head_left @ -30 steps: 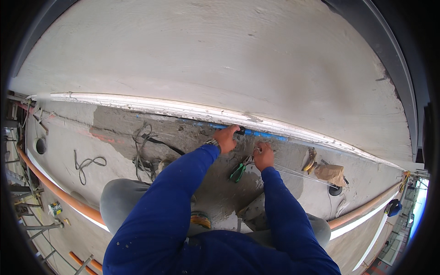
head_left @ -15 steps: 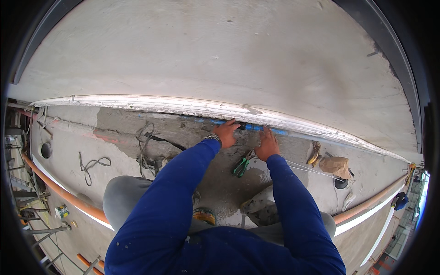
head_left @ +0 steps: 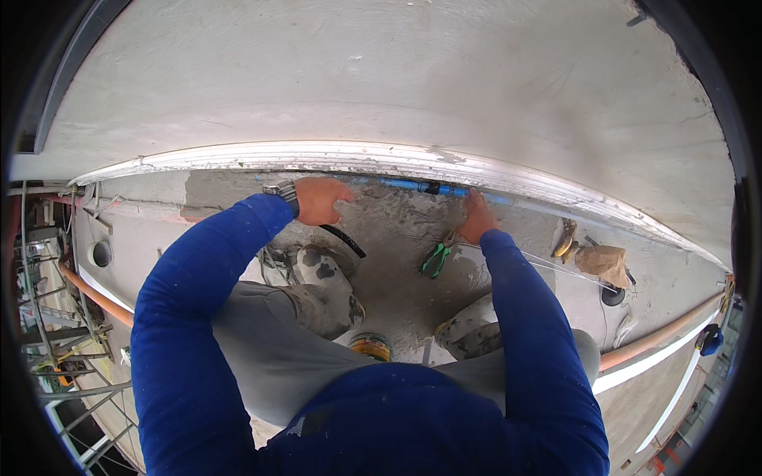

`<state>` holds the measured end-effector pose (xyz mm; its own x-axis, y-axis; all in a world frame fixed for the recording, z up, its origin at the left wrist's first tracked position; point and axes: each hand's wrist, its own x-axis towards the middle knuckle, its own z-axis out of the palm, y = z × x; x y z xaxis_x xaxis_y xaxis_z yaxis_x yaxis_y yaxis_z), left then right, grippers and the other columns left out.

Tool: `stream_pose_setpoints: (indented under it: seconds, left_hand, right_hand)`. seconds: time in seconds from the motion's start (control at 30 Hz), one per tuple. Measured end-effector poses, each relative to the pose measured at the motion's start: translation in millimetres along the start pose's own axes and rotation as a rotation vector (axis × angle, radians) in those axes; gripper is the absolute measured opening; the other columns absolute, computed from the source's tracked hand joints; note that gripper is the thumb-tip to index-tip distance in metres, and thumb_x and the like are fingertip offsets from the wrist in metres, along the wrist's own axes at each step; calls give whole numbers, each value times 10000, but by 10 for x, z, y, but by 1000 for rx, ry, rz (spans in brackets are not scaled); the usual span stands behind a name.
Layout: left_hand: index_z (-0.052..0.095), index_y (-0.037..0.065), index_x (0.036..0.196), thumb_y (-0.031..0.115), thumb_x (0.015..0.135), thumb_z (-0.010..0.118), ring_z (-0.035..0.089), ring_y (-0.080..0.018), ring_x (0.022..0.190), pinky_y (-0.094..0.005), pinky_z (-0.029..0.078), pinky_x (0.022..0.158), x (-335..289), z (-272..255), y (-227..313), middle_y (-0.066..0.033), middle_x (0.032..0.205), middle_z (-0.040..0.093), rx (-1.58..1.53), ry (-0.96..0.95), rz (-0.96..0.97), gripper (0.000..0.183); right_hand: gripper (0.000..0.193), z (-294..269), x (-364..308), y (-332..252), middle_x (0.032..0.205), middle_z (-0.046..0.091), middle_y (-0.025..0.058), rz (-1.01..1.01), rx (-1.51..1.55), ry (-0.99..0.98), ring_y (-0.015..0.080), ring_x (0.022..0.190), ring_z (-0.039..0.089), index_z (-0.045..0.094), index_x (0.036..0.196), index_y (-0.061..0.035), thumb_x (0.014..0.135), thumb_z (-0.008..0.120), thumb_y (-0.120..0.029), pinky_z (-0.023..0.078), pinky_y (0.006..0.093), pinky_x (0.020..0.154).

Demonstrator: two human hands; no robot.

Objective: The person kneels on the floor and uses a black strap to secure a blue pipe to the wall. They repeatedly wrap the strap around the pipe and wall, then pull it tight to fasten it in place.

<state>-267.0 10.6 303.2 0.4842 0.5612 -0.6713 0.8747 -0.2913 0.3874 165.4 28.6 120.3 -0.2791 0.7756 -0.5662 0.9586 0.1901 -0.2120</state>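
A blue pipe [head_left: 456, 190] with a black fitting [head_left: 431, 188] runs low along the wall's base. At its right part my right hand [head_left: 478, 216] reaches up with outstretched fingers, the tips touching the pipe. My left hand [head_left: 320, 200], wearing a wristwatch [head_left: 283, 193], hovers left of the fitting and apart from it. Its thumb and index finger are spread, with nothing visible between them; the other fingers are partly hidden. A black strap-like strip [head_left: 344, 240] lies below the left hand. Green-handled pliers [head_left: 435, 259] rest on the floor just below my right hand.
White ridged trim [head_left: 381, 155] follows the wall. To the right are a brown paper bag [head_left: 601, 263], a yellowish-brown item [head_left: 564, 240] and a black round object [head_left: 612, 296]. A colourful round container [head_left: 371, 347] stands between my boots. Orange pipes [head_left: 651, 339] lie behind.
My left hand has left the black fitting and moved left, its elbow swinging outward. My right hand stays by the pipe. The view has shifted, showing more of my left leg.
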Motion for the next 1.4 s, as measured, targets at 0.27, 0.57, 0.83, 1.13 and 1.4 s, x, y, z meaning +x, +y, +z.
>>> stream_pose_setpoints:
  seconds: [0.27, 0.57, 0.83, 1.13, 1.4]
  left_hand:
    - [580, 119, 1494, 102, 925, 770, 672, -278, 1133, -432, 547, 1027, -1544, -320, 766, -162, 1595, 523, -445, 230, 79, 600]
    - [590, 110, 1484, 43, 884, 787, 661, -311, 1204, -419, 541, 1037, -1669, -202, 972, -164, 1571, 545, -510, 385, 179, 635]
    - [606, 94, 1442, 206, 953, 737, 644, -392, 1263, -451, 544, 1039, -1508, -211, 765, -190, 1547, 554, -324, 248, 28, 519]
    - [614, 63, 1418, 200, 952, 741, 704, -349, 1128, -446, 558, 987, -1304, -227, 842, -191, 1526, 569, -310, 203, 52, 502]
    - [604, 69, 1426, 183, 946, 755, 721, -332, 1054, -446, 566, 964, -1266, -265, 926, -205, 1488, 594, -327, 181, 10, 517]
  right_hand:
    - [994, -40, 63, 32, 1794, 137, 112, 28, 15, -27, 330, 1655, 117, 304, 1672, -33, 866, 766, -387, 267, 437, 1322]
    - [985, -99, 61, -33, 1799, 106, 102, 65, 11, -48, 306, 1660, 91, 288, 1678, -36, 892, 770, -383, 258, 431, 1328]
    - [993, -126, 18, -81, 1804, 93, 78, 76, 11, -50, 299, 1662, 74, 274, 1684, -44, 892, 770, -379, 262, 438, 1326]
    - [968, -198, -43, -60, 1807, 86, 65, 64, 81, -74, 290, 1664, 68, 299, 1684, -75, 889, 758, -380, 270, 456, 1322]
    - [904, -193, 18, 25, 1807, 67, 83, 54, 122, -110, 303, 1664, 58, 380, 1662, -101, 894, 734, -419, 253, 474, 1327]
